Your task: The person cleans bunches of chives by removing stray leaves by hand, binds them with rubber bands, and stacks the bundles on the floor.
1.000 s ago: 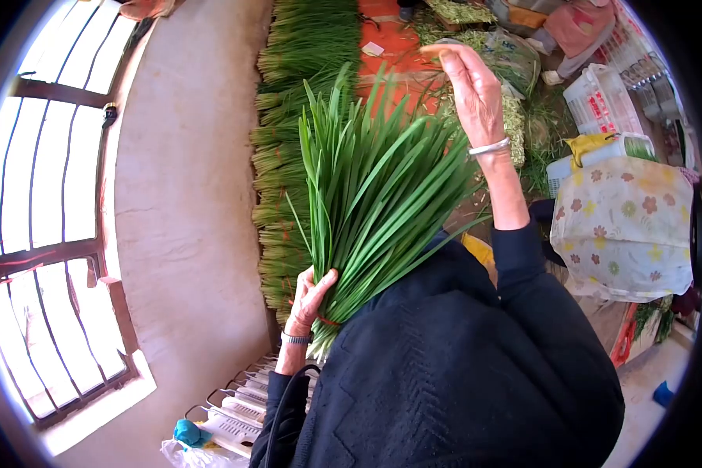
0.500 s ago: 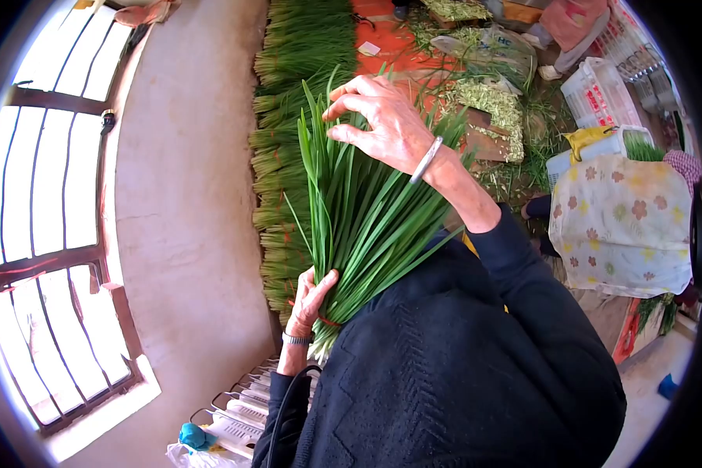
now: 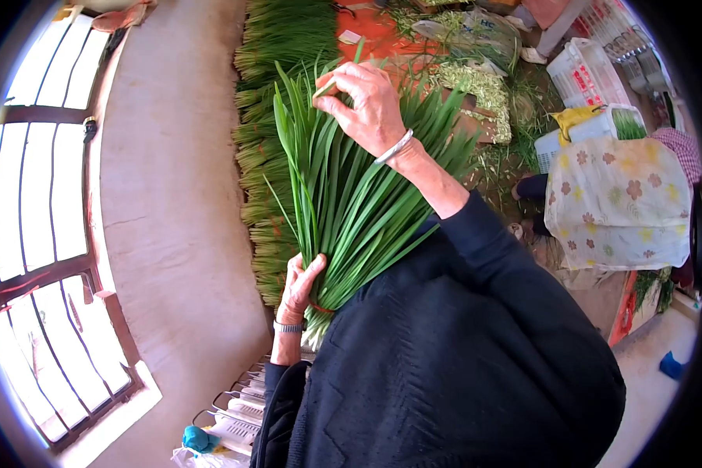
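Observation:
My left hand [image 3: 298, 290] is closed round the lower part of a bunch of Chinese chives [image 3: 359, 207], just above a red tie near its pale stem ends. The long green leaves fan upward and to the right in front of my dark knitted top. My right hand [image 3: 366, 105], with a silver bangle at the wrist, is over the upper leaves. Its thumb and fingers pinch a pale, yellowish-green chive leaf [image 3: 325, 87]. Part of the bunch lies hidden behind my right hand and forearm.
Tied chive bundles [image 3: 269, 171] are stacked along the wall [image 3: 164, 195], beside a barred window [image 3: 39, 195]. Leaf scraps [image 3: 476, 90] litter the floor. White crates [image 3: 585, 74] stand at the upper right, near a person in a flowered apron [image 3: 620, 203].
My right thumb and fingers have closed together on a pale leaf. The whole view has shifted, and my left hand still holds the bunch.

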A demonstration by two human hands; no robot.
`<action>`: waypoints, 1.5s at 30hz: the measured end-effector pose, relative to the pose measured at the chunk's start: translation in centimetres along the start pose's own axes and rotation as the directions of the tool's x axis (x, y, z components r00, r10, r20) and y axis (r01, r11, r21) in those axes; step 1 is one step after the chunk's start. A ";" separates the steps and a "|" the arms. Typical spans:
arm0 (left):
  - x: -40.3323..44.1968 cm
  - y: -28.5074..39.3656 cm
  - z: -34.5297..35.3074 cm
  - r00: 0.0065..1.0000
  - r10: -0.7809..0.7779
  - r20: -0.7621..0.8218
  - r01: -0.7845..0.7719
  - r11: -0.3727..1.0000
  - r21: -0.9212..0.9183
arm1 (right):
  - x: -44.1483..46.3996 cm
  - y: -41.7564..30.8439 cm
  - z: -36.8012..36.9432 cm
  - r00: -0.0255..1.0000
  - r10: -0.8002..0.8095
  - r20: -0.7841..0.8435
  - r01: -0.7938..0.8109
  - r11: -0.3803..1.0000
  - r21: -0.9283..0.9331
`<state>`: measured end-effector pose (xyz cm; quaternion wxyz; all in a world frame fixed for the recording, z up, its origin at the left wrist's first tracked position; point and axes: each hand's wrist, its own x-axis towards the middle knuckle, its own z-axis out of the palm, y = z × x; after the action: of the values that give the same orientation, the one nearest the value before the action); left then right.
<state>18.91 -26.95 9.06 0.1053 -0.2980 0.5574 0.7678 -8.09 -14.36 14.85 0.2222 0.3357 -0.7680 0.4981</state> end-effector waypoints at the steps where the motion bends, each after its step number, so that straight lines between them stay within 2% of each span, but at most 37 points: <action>1: 0.0 0.3 0.3 0.999 0.035 0.037 -0.035 0.999 0.014 | 0.0 0.3 0.0 0.998 0.057 -0.010 -0.056 0.996 0.066; 3: 0.1 0.7 0.6 0.998 0.039 0.049 -0.040 0.999 0.017 | -0.2 0.8 -0.3 0.989 0.144 -0.026 -0.138 0.975 0.172; 4: 0.3 0.6 0.6 0.998 0.039 0.046 -0.040 0.999 0.016 | -0.1 1.0 -0.5 0.989 0.148 -0.028 -0.142 0.976 0.166; 6: 0.7 0.0 0.0 0.997 0.028 0.066 -0.031 0.999 0.034 | 0.4 1.7 -1.2 0.863 0.504 -0.032 -0.446 0.791 0.418; 7: 0.8 -0.6 -0.2 0.998 0.026 0.064 -0.026 1.000 -0.013 | 1.7 4.2 -2.8 0.895 0.432 -0.112 -0.380 0.870 0.315; 9: 1.1 -1.8 -1.1 1.000 -0.002 0.018 0.004 0.996 -0.091 | 3.9 5.6 -8.3 0.896 0.400 -0.193 -0.355 0.906 0.229; 11: 1.0 -1.7 -1.0 1.000 -0.001 -0.021 -0.001 0.994 -0.106 | 5.4 2.9 -11.3 0.875 0.444 -0.194 -0.391 0.884 0.255; 13: 1.3 -1.6 -1.3 0.999 -0.009 -0.035 0.005 0.993 -0.114 | 5.1 1.0 -12.1 0.987 0.154 0.048 -0.159 0.981 0.112; 14: 1.4 -1.4 -1.3 1.000 -0.012 -0.028 0.009 0.994 -0.110 | 4.1 3.0 -10.6 0.999 -0.045 -0.006 0.046 0.994 0.099; 16: 1.5 -0.9 -0.8 0.998 -0.023 -0.052 0.014 0.985 -0.171 | 1.4 2.1 -9.2 0.979 -0.173 0.112 0.179 0.982 -0.052; 18: 1.8 -1.1 -1.0 0.996 -0.045 -0.080 0.027 0.976 -0.217 | -1.6 1.3 -8.4 0.934 -0.122 0.337 0.171 0.978 -0.120; 20: 2.4 -1.5 -1.7 0.994 -0.086 -0.068 0.062 0.951 -0.304 | -4.8 1.9 -7.1 0.893 -0.101 0.439 0.193 0.966 -0.170; 21: 2.8 -1.9 -2.3 0.994 -0.082 -0.068 0.056 0.945 -0.322 | -5.8 2.3 -7.1 0.876 -0.048 0.481 0.152 0.972 -0.180; 22: 3.0 -2.2 -2.6 0.993 -0.067 -0.095 0.041 0.967 -0.253 | -6.3 3.0 -7.5 0.865 0.007 0.502 0.129 0.963 -0.236; 24: 3.8 -2.1 -3.1 0.992 -0.077 -0.096 0.045 0.953 -0.299 | -6.4 4.8 -8.5 0.919 0.041 0.392 0.088 0.949 -0.304; 25: 4.2 -1.3 -2.9 0.994 -0.087 -0.069 0.051 0.908 -0.416 | -5.8 5.1 -9.4 0.945 0.045 0.323 0.067 0.942 -0.328; 28: 4.6 2.9 -1.4 1.000 0.001 -0.026 -0.012 0.918 -0.396 | -4.6 5.3 -10.9 0.987 0.079 0.139 -0.029 0.943 -0.333; 29: 5.8 3.2 -1.9 0.999 0.029 -0.028 -0.037 0.918 -0.395 | -5.2 5.6 -11.0 0.938 0.281 0.204 -0.229 0.942 -0.245; 30: 7.0 3.6 -2.4 0.998 0.054 -0.025 -0.059 0.917 -0.394 | -5.9 5.6 -10.1 0.939 0.268 0.217 -0.216 0.947 -0.236; 31: 7.8 4.5 -2.2 0.994 0.093 -0.049 -0.105 0.915 -0.390 | -7.0 5.8 -9.2 0.821 0.435 0.370 -0.440 0.895 -0.075; 32: 8.9 5.3 -1.9 0.989 0.136 -0.054 -0.146 0.896 -0.418 | -8.0 6.1 -8.3 0.656 0.534 0.534 -0.650 0.759 0.040; 34: 12.3 5.9 -2.2 0.986 0.145 -0.084 -0.167 0.883 -0.438 | -9.4 5.5 -5.1 0.494 0.446 0.746 -0.790 0.589 0.171; 36: 13.3 7.9 0.7 0.958 0.259 -0.126 -0.288 0.867 -0.406 | -9.6 5.7 -1.2 0.448 0.462 0.765 -0.783 0.616 0.086; 38: 13.9 9.2 4.4 0.953 0.281 -0.110 -0.300 0.839 -0.455 | -6.1 3.1 -0.2 0.647 0.332 0.687 -0.744 0.472 0.473; 39: 13.9 9.3 6.6 0.945 0.319 -0.066 -0.309 0.811 -0.497 | -6.2 4.9 1.5 0.710 0.397 0.582 -0.703 0.445 0.554; 40: 13.9 9.4 8.7 0.934 0.357 -0.021 -0.312 0.783 -0.538 | -4.9 4.7 1.1 0.693 0.464 0.551 -0.716 0.355 0.602; 42: 15.9 7.0 10.9 0.924 0.383 -0.009 -0.314 0.743 -0.591 | -4.4 6.1 -0.4 0.687 0.596 0.415 -0.709 0.425 0.563; 44: 16.3 6.0 13.1 0.931 0.364 -0.009 -0.289 0.723 -0.628 | -4.5 6.7 -3.4 0.739 0.601 0.306 -0.674 0.644 0.362; 45: 16.0 6.2 14.5 0.917 0.398 -0.016 -0.329 0.733 -0.596 | -4.8 6.5 -4.6 0.747 0.613 0.258 -0.665 0.683 0.302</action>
<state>-1.89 -18.57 7.67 -0.1130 -0.1570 0.3333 0.9228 -9.62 -6.91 9.45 -0.0869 0.1155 -0.7396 0.6573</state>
